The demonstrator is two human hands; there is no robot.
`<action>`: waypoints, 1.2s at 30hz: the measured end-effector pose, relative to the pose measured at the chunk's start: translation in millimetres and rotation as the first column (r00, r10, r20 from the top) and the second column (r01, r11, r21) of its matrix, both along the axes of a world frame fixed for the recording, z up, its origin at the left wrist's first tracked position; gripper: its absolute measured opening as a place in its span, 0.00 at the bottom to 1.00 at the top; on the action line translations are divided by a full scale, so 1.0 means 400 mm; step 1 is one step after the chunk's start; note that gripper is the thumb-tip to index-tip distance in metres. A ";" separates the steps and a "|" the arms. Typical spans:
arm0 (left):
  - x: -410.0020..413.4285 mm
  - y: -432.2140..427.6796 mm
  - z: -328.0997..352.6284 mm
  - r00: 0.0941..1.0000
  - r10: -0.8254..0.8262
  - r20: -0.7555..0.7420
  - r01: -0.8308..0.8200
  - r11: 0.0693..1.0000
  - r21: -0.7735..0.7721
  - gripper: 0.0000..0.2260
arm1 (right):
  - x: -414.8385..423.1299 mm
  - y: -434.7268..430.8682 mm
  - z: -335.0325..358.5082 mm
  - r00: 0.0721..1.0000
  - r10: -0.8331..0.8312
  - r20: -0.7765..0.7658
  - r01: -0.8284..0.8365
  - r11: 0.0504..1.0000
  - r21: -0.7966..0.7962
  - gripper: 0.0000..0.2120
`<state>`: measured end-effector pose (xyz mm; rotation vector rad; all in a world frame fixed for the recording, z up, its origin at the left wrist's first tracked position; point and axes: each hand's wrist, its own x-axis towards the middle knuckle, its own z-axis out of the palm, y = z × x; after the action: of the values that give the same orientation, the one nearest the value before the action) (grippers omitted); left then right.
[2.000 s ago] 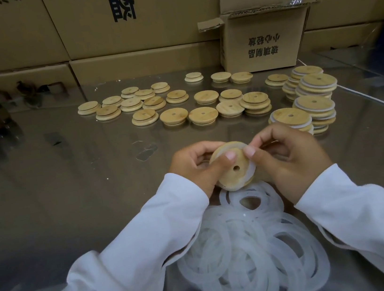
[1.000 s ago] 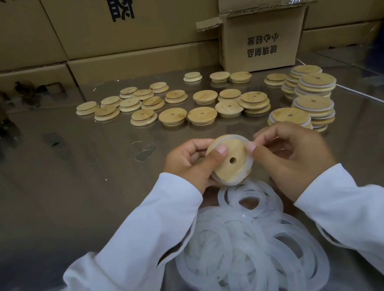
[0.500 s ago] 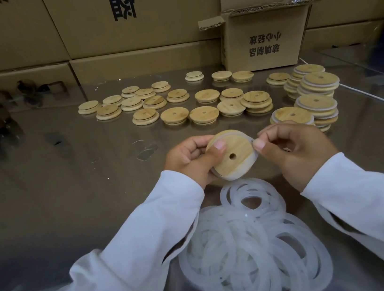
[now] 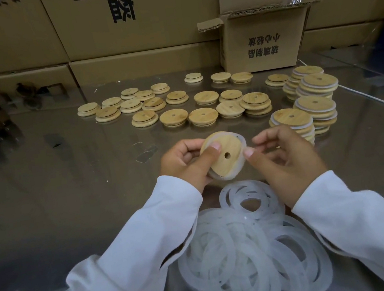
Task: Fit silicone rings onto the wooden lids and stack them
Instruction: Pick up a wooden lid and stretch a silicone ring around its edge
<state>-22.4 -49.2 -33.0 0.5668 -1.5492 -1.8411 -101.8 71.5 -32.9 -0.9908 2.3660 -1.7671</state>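
On the worktop (image 4: pixel 68 187), at the right, a few stacks of ringed lids (image 4: pixel 313 106) stand done. Many bare lids (image 4: pixel 202 115) lie farther back. A big pile of silicone rings (image 4: pixel 250 248) lies close to the person, so I think most of the job is left. The left hand (image 4: pixel 183 163) holds one wooden lid (image 4: pixel 227 155) up over the worktop, thumb on top, with a ring (image 4: pixel 241 139) round it. The right hand (image 4: pixel 286 154) is loosely curled just beside it, thumb tip at the ring's edge. I cannot tell if it pinches.
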 end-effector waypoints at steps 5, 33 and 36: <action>-0.002 0.007 -0.004 0.998 -0.064 0.003 0.064 0.998 0.000 0.05 | -0.011 0.003 0.000 0.998 -0.002 -0.063 0.002 1.000 -0.009 0.03; 0.008 -0.013 0.000 0.994 -0.087 -0.073 0.083 0.995 -0.063 0.05 | -0.029 0.014 0.021 0.992 0.126 -0.002 -0.126 0.991 -0.035 0.08; 0.004 -0.009 -0.002 0.995 -0.055 -0.083 0.054 0.998 -0.013 0.05 | -0.018 0.004 0.012 0.988 0.142 0.056 -0.138 0.988 -0.071 0.07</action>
<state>-20.7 -52.9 -33.9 0.4413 -1.5324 -1.8713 -108.9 73.2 -28.0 -1.0666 2.1572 -1.8077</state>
